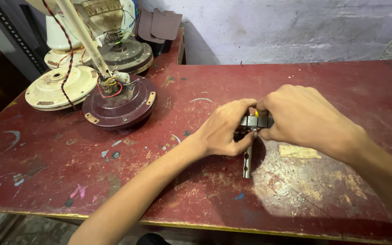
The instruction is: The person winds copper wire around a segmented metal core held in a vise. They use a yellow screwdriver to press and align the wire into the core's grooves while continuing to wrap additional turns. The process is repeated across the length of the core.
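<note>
Your left hand (223, 129) and right hand (302, 118) meet mid-table (69, 181), fingers pinched closed on either end of a dark laminated metal core (255, 121); its steel shaft (247, 161) points straight toward you, both hands equally near

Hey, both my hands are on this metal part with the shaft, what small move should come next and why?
Probably keep the left hand steady and ease the right hand off slowly: both pinch the dark metal part, whose shaft points down onto the red table.
</note>
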